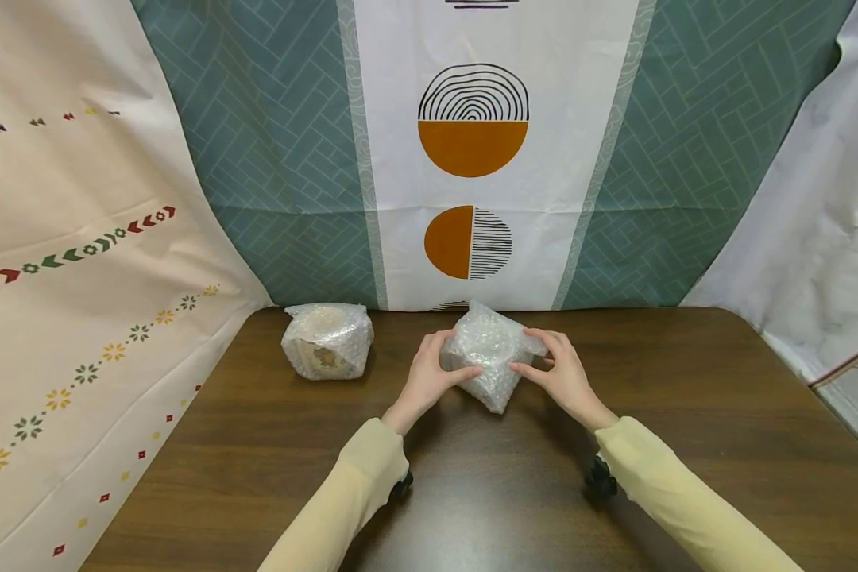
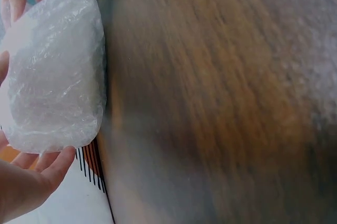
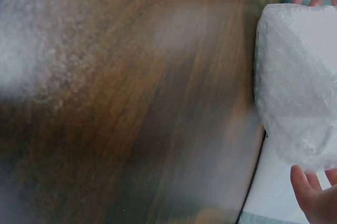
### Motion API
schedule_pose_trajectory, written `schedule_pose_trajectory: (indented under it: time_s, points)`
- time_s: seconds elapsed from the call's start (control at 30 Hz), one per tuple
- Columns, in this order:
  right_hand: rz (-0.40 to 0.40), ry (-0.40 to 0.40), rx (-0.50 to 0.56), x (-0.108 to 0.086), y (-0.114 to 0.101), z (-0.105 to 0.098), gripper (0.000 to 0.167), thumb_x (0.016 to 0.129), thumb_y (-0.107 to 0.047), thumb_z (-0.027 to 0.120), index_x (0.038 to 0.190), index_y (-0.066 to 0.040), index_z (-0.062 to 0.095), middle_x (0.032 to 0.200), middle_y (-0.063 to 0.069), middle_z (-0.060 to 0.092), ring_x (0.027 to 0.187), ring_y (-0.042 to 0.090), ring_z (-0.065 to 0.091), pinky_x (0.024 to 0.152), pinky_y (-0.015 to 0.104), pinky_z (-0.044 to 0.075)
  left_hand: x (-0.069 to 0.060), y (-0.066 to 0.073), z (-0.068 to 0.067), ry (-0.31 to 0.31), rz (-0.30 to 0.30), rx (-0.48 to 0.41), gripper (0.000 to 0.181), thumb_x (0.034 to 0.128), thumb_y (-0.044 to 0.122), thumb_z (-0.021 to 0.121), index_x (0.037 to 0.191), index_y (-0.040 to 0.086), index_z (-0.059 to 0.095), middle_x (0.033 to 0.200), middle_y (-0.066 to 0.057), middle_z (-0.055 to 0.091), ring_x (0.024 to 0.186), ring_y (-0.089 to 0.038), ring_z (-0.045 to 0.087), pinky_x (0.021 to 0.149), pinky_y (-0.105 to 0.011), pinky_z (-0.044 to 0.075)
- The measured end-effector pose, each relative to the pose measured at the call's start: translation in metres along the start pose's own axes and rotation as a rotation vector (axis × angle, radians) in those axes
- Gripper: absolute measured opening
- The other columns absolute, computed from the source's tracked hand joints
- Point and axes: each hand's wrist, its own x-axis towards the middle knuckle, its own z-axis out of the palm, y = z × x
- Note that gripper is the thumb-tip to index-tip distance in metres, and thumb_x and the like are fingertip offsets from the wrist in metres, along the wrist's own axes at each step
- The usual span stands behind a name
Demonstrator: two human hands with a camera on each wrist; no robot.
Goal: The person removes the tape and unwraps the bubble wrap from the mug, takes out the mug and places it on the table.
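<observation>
A package in clear bubble wrap [image 1: 488, 342] is at the far middle of the brown table, a corner of its wrap pointing toward me. My left hand [image 1: 431, 372] grips its left side, the thumb lying along the near face. On the opposite side my right hand [image 1: 563, 375] holds it, thumb in front and fingers curving behind. Both wrist views show the wrapped bundle [image 2: 58, 71] [image 3: 300, 82] close up, with fingers at two of its sides. What lies inside the wrap cannot be made out.
Another bubble-wrapped package [image 1: 327, 342], with a brownish patch showing through, sits at the table's far left. Behind the wooden table [image 1: 486, 492] hangs a patterned cloth [image 1: 286, 159]. Pale cloths [image 1: 64, 334] hang along the sides.
</observation>
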Motion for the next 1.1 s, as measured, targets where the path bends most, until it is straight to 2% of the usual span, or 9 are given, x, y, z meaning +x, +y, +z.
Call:
schedule_pose_trajectory:
  time_s: [0.33,0.67,1.1]
  points:
    - [0.002,0.011,-0.010,-0.004,-0.001,0.000,0.060,0.074,-0.023,0.076,0.125,-0.005,0.049,0.117,0.015,0.040,0.106,0.029,0.041,0.079,0.048,0.042,-0.005,0.001,0.001,0.002,-0.004,-0.003,0.074,0.0722,0.039,0.075,0.131,0.008,0.043,0.125,-0.007,0.040,0.116,-0.022,0.039,0.094,-0.039,0.032]
    - [-0.027,0.021,-0.008,-0.010,-0.002,0.002,0.059,0.075,-0.020,0.076,0.125,-0.005,0.048,0.115,0.014,0.039,0.106,0.029,0.040,0.076,0.050,0.044,-0.010,0.002,0.000,0.006,0.009,-0.010,0.074,0.0721,0.039,0.075,0.131,0.008,0.043,0.124,-0.008,0.041,0.116,-0.022,0.039,0.094,-0.039,0.033]
    - [0.012,-0.002,-0.012,-0.015,-0.002,0.002,0.060,0.077,-0.029,0.073,0.127,-0.010,0.047,0.114,0.010,0.037,0.103,0.024,0.040,0.075,0.044,0.044,-0.015,-0.001,0.001,0.008,0.038,-0.026,0.072,0.0720,0.040,0.075,0.129,0.008,0.045,0.120,-0.007,0.042,0.114,-0.023,0.040,0.092,-0.040,0.034]
